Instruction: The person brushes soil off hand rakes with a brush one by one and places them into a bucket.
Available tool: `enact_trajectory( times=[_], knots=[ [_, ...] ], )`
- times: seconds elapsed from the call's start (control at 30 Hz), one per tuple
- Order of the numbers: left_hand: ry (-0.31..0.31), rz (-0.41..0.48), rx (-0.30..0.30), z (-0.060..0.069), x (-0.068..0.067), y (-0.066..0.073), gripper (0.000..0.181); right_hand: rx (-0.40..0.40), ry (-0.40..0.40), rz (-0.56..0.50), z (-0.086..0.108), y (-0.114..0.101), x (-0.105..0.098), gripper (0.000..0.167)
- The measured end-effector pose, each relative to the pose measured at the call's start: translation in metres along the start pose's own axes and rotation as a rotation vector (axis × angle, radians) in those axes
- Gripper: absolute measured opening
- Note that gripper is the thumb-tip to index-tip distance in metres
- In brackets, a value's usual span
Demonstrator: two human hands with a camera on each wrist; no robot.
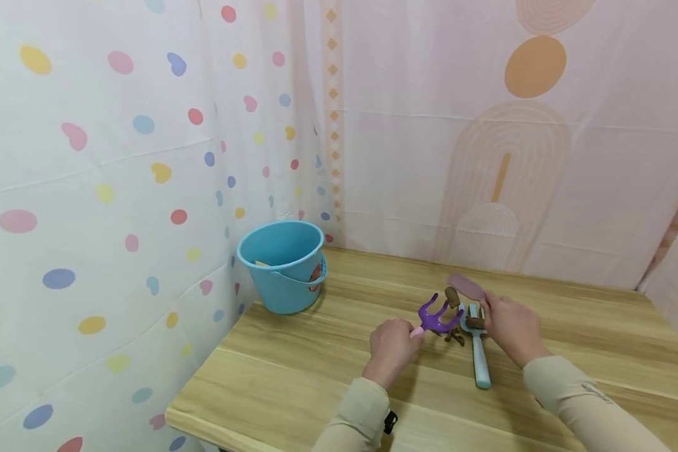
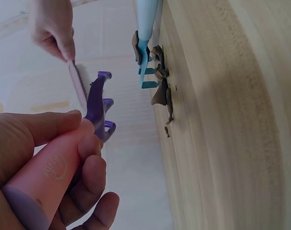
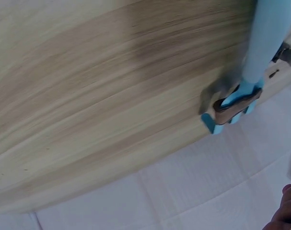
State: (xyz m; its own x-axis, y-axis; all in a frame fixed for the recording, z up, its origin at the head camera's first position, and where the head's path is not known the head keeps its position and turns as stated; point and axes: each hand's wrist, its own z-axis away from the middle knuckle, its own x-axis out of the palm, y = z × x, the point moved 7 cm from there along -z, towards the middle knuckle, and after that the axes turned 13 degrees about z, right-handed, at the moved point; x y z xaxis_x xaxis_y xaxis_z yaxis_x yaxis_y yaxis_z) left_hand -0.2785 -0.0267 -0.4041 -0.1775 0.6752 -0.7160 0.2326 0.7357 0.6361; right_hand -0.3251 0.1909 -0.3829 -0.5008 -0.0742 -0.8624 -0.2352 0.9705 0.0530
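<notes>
My left hand grips the pink handle of a small purple garden rake, holding its tines over the table. In the head view a brown lump shows by those tines; whether it sticks to them I cannot tell. My right hand holds a mauve brush, its greyish bristles facing the purple rake in the left wrist view. Between the hands lies a light blue garden rake, a brown clay-like strip across its tines. Brown scraps lie beside it on the wood.
A light blue bucket with a handle stands at the table's back left, something pale inside it. The wooden table ends at a left edge and meets patterned curtains at the back. A black strap or buckle sits by the left sleeve.
</notes>
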Motion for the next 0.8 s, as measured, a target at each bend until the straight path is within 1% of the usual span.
enact_trajectory(
  times=[0.1,0.17,0.27,0.37,0.47,0.5,0.57,0.6,0.67,0.8],
  knots=[
    [0.008,0.009,-0.015,-0.001,-0.001,-0.001,0.031,0.008,-0.022,-0.004,0.001,0.004,0.001,0.021],
    [0.013,0.008,-0.021,-0.002,-0.002,-0.002,0.028,0.004,-0.018,-0.004,0.002,0.004,0.000,0.023],
    [0.021,-0.007,-0.024,-0.003,-0.004,-0.002,0.024,-0.015,0.030,-0.002,0.002,0.000,-0.002,0.023],
    [0.030,-0.020,-0.029,-0.003,-0.005,-0.002,0.020,-0.072,0.125,-0.005,0.006,-0.012,-0.006,0.023],
    [0.039,-0.034,-0.029,-0.003,-0.007,-0.002,0.024,-0.177,0.229,-0.005,0.012,-0.029,-0.012,0.025],
    [0.041,-0.036,-0.029,-0.003,-0.007,-0.002,0.026,-0.209,0.248,-0.002,0.015,-0.036,-0.013,0.026],
    [0.048,-0.038,-0.027,-0.003,-0.008,-0.001,0.030,-0.260,0.260,-0.001,0.020,-0.047,-0.014,0.028],
    [0.047,-0.034,-0.030,-0.003,-0.009,-0.002,0.033,-0.279,0.258,0.001,0.022,-0.052,-0.015,0.028],
    [0.047,-0.021,-0.036,-0.003,-0.009,-0.002,0.037,-0.289,0.229,0.004,0.025,-0.058,-0.014,0.029],
    [0.042,0.012,-0.053,-0.003,-0.011,-0.003,0.043,-0.242,0.124,-0.008,0.026,-0.057,-0.007,0.028]
  ],
)
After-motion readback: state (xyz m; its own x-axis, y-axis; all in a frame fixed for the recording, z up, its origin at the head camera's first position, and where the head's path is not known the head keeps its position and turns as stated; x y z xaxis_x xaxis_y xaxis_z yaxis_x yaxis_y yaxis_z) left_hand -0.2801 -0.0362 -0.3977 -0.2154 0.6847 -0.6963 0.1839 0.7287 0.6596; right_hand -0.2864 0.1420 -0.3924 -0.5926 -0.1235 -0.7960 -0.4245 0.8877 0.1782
